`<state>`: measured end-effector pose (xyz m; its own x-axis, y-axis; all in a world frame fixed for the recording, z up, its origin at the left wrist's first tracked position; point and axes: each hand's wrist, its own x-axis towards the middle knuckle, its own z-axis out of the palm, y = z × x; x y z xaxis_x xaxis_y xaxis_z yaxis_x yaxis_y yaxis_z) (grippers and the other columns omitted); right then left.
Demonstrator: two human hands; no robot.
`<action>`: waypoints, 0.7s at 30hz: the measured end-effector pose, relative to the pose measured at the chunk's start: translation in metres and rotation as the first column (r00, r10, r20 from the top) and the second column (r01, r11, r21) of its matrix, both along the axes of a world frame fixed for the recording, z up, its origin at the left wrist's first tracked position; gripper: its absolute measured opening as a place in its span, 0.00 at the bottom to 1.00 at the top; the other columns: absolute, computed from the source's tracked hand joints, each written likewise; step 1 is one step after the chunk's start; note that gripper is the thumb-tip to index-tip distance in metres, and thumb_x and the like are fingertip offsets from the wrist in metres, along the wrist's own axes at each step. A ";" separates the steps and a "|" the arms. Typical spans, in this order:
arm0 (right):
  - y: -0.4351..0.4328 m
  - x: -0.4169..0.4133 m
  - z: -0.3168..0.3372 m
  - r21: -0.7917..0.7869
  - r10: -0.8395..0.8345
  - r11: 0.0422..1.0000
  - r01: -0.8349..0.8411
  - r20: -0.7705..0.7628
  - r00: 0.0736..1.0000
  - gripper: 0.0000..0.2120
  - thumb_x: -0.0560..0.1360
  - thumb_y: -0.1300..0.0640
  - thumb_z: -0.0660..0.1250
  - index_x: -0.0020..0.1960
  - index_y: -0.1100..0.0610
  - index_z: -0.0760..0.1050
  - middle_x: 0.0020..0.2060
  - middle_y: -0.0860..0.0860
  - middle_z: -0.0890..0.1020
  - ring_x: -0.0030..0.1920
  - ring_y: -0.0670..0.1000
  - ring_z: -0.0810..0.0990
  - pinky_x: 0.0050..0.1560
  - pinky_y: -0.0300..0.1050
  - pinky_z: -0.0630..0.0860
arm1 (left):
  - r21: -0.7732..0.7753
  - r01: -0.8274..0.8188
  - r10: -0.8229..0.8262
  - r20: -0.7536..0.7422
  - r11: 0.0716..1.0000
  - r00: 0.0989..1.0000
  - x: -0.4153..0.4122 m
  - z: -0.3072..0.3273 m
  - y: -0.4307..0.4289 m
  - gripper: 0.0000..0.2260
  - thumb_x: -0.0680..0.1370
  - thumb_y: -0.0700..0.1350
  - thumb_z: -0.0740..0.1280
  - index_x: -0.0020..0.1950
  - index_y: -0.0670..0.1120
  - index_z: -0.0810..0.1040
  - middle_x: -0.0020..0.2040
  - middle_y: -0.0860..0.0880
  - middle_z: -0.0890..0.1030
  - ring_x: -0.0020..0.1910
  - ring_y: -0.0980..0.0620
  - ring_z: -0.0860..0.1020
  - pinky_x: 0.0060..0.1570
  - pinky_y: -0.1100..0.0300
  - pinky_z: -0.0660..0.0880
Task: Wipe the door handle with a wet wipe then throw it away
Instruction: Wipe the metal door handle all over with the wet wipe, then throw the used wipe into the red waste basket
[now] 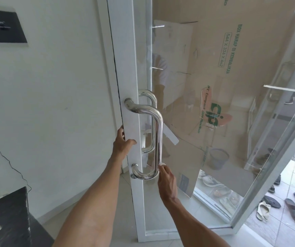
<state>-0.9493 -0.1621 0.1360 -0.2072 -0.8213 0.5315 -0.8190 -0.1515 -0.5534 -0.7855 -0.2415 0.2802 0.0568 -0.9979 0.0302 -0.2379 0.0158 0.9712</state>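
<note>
Wiping step: the right hand (167, 180) has its fingers pinched on the wet wipe (162, 164), pressing it to the lower door handle (159, 132). The left hand (122, 143) curls its fingers round the door (130, 68) edge. The next move likely covers the bend just below the fingers.

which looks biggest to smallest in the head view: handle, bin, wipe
1. handle
2. bin, though it is farther from the camera
3. wipe, mostly hidden in the right hand
</note>
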 end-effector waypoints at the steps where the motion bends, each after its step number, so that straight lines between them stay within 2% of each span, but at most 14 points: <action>1: 0.000 0.001 -0.005 0.027 0.003 1.000 -0.003 -0.012 1.000 0.16 0.69 0.77 0.66 0.51 0.60 0.75 0.45 0.54 0.79 0.32 0.54 0.77 0.28 0.48 0.78 | 0.000 0.005 -0.005 -0.005 1.000 1.000 0.000 -0.001 -0.001 0.37 0.70 0.39 0.70 0.75 0.54 0.60 0.70 0.51 0.72 0.65 0.50 0.72 0.58 0.57 0.69; 6: -0.011 0.013 -0.028 0.212 0.028 0.977 -0.016 -0.052 0.998 0.12 0.71 0.75 0.65 0.46 0.61 0.78 0.42 0.56 0.80 0.33 0.55 0.79 0.29 0.45 0.76 | 0.028 0.055 -0.055 -0.011 0.998 0.998 0.005 -0.004 -0.008 0.39 0.69 0.39 0.71 0.75 0.58 0.59 0.66 0.52 0.73 0.62 0.54 0.72 0.58 0.58 0.67; 8: -0.015 0.021 -0.031 0.277 0.088 0.959 -0.066 -0.069 0.994 0.10 0.72 0.75 0.63 0.43 0.62 0.78 0.42 0.58 0.81 0.33 0.53 0.77 0.29 0.42 0.71 | 0.045 0.124 -0.123 -0.023 0.991 0.992 0.011 -0.003 -0.012 0.41 0.68 0.39 0.71 0.76 0.60 0.57 0.66 0.54 0.73 0.66 0.53 0.71 0.63 0.55 0.68; 10: -0.018 0.034 -0.032 0.353 0.183 0.923 -0.153 -0.055 0.981 0.10 0.72 0.74 0.59 0.40 0.63 0.76 0.40 0.58 0.80 0.34 0.52 0.72 0.28 0.44 0.64 | 0.078 0.174 -0.173 -0.022 0.982 0.985 0.019 -0.004 -0.014 0.43 0.68 0.38 0.71 0.77 0.59 0.55 0.70 0.52 0.70 0.69 0.51 0.69 0.68 0.51 0.67; 12: -0.022 0.050 -0.030 0.410 0.261 0.881 -0.237 -0.003 0.965 0.08 0.71 0.70 0.59 0.37 0.61 0.73 0.36 0.58 0.78 0.35 0.55 0.73 0.30 0.45 0.63 | 0.134 0.166 -0.170 0.018 0.977 0.985 0.028 -0.011 -0.013 0.41 0.70 0.37 0.70 0.78 0.56 0.57 0.74 0.48 0.67 0.73 0.50 0.66 0.70 0.51 0.64; 14: -0.025 0.067 -0.024 0.383 0.278 0.882 -0.276 0.051 0.959 0.08 0.74 0.65 0.61 0.47 0.57 0.78 0.41 0.55 0.82 0.41 0.59 0.80 0.37 0.47 0.72 | 0.206 0.138 -0.151 0.050 0.969 0.987 0.036 -0.022 -0.008 0.35 0.71 0.39 0.70 0.76 0.53 0.62 0.75 0.45 0.66 0.74 0.48 0.65 0.69 0.53 0.64; 16: -0.029 0.088 -0.013 0.319 0.289 0.896 -0.310 0.112 0.951 0.14 0.77 0.62 0.63 0.61 0.55 0.76 0.46 0.54 0.84 0.46 0.57 0.82 0.43 0.48 0.77 | 0.268 0.090 -0.113 0.073 0.959 0.991 0.050 -0.036 -0.002 0.29 0.73 0.42 0.70 0.74 0.52 0.68 0.74 0.44 0.68 0.72 0.47 0.67 0.66 0.56 0.65; 17: -0.032 0.099 -0.007 0.299 0.299 0.896 -0.327 0.136 0.944 0.16 0.77 0.61 0.63 0.64 0.54 0.74 0.48 0.53 0.85 0.47 0.55 0.83 0.44 0.48 0.79 | 0.290 0.055 -0.083 0.083 0.955 0.993 0.059 -0.043 0.000 0.27 0.74 0.43 0.70 0.72 0.51 0.70 0.73 0.44 0.69 0.71 0.47 0.68 0.66 0.56 0.66; 19: -0.040 0.118 0.003 0.267 0.307 0.898 -0.350 0.188 0.933 0.17 0.78 0.60 0.64 0.66 0.54 0.74 0.50 0.53 0.85 0.48 0.53 0.84 0.47 0.48 0.80 | 0.320 -0.001 -0.037 0.115 0.948 0.993 0.074 -0.052 0.006 0.23 0.75 0.46 0.69 0.70 0.50 0.73 0.71 0.45 0.72 0.69 0.47 0.71 0.67 0.55 0.67; 21: -0.048 0.138 0.013 0.220 0.325 0.901 -0.373 0.228 0.918 0.14 0.77 0.59 0.65 0.63 0.55 0.76 0.50 0.53 0.85 0.48 0.53 0.84 0.48 0.49 0.81 | 0.347 -0.063 0.016 0.136 0.936 0.991 0.089 -0.059 0.011 0.20 0.76 0.48 0.68 0.68 0.49 0.75 0.70 0.46 0.74 0.67 0.46 0.72 0.66 0.52 0.68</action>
